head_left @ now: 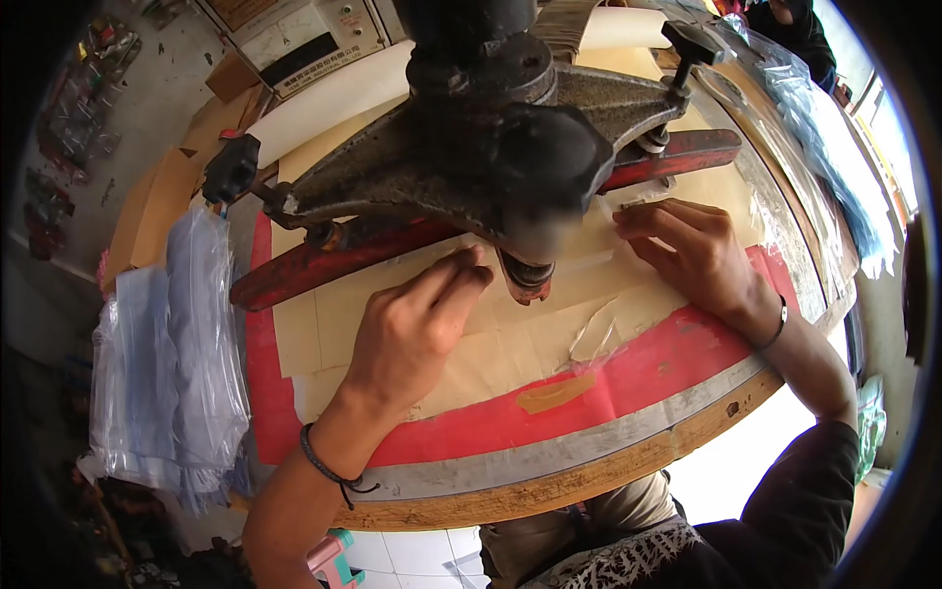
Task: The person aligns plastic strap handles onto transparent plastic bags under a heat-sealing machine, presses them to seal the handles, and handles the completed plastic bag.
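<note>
A heavy press head (491, 167) with a dark metal bracket and a long red bar (343, 263) stands over the worktable. My left hand (407, 329) is in front of the bar, its thumb and fingers pinched together. On the right, my right hand (687, 245) has its fingers curled and closed, just below the bar's right part. Between the hands lies a thin clear plastic sheet (587, 262), partly hidden under the press head. Both hands' fingertips appear to be on its edges, though the film is faint. Beneath is a tan backing sheet (471, 378).
Red sheeting (648, 353) borders the tan layer along the table's wooden edge (589, 488). A stack of clear plastic pouches (172, 363) lies at left, beside a cardboard box (157, 211). A control box (299, 39) stands behind. More plastic film (814, 128) and another person (800, 39) are at upper right.
</note>
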The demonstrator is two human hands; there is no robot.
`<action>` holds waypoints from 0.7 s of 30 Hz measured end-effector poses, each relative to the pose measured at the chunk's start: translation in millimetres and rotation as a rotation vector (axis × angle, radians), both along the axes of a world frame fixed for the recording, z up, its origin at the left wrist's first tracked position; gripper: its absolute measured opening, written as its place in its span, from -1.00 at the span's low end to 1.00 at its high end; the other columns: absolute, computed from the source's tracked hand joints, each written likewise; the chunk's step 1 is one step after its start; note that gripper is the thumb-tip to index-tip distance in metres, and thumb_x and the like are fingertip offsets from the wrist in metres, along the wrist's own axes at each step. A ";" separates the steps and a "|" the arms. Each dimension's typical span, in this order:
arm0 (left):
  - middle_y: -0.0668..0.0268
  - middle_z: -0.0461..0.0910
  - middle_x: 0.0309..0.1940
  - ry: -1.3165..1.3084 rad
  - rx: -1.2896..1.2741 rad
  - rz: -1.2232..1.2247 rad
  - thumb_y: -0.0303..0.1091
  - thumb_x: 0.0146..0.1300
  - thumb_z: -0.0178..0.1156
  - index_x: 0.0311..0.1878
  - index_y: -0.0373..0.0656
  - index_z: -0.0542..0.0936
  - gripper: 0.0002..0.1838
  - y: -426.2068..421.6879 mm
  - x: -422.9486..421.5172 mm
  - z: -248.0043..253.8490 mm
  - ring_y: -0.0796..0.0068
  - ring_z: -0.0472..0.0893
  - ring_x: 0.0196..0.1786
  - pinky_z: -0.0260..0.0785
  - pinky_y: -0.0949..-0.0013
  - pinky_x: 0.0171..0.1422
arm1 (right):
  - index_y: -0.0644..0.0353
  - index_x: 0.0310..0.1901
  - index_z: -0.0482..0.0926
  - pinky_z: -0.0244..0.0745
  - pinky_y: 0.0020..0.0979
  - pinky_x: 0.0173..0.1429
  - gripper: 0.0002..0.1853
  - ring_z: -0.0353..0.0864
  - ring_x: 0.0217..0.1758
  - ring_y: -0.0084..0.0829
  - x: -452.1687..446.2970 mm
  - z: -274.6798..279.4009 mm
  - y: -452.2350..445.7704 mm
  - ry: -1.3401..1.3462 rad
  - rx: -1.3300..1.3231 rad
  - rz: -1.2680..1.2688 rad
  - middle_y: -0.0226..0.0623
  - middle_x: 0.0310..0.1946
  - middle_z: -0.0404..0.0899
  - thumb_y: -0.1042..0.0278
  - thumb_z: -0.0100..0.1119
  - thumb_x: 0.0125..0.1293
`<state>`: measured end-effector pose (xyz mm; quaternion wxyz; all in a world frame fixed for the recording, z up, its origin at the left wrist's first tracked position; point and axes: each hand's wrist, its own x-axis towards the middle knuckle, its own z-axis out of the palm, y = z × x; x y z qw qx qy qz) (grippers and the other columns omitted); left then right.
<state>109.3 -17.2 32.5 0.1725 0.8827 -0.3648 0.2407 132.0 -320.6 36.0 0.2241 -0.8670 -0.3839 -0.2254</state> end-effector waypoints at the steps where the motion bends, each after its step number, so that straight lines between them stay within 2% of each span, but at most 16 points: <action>1: 0.16 0.67 -0.10 0.001 0.000 0.000 -0.62 0.07 0.20 -0.13 -0.25 0.64 -0.74 0.2 0.2 -0.5 0.22 0.72 -0.14 0.66 0.33 -0.15 | 0.21 -0.22 0.57 0.63 -0.27 -0.17 -0.82 0.70 -0.23 -0.19 0.2 0.1 0.0 -0.001 -0.001 0.001 -0.26 -0.22 0.68 0.58 0.32 0.14; 11: 0.18 0.66 -0.08 0.026 0.028 0.001 -0.59 0.06 0.20 -0.10 -0.23 0.62 -0.72 2.3 -0.5 -1.3 0.24 0.72 -0.10 0.66 0.33 -0.14 | 0.20 -0.21 0.59 0.64 -0.28 -0.17 -0.80 0.70 -0.24 -0.21 0.2 -0.2 0.3 0.000 -0.014 -0.021 -0.28 -0.22 0.69 0.58 0.34 0.12; 21: 0.12 0.65 -0.04 0.015 0.023 -0.022 -0.59 0.05 0.20 -0.08 -0.23 0.61 -0.69 4.7 1.1 -3.6 0.23 0.72 -0.07 0.66 0.31 -0.12 | 0.19 -0.21 0.61 0.65 -0.31 -0.19 -0.80 0.71 -0.25 -0.25 -2.2 1.5 3.3 0.002 -0.008 -0.048 -0.29 -0.22 0.69 0.60 0.33 0.10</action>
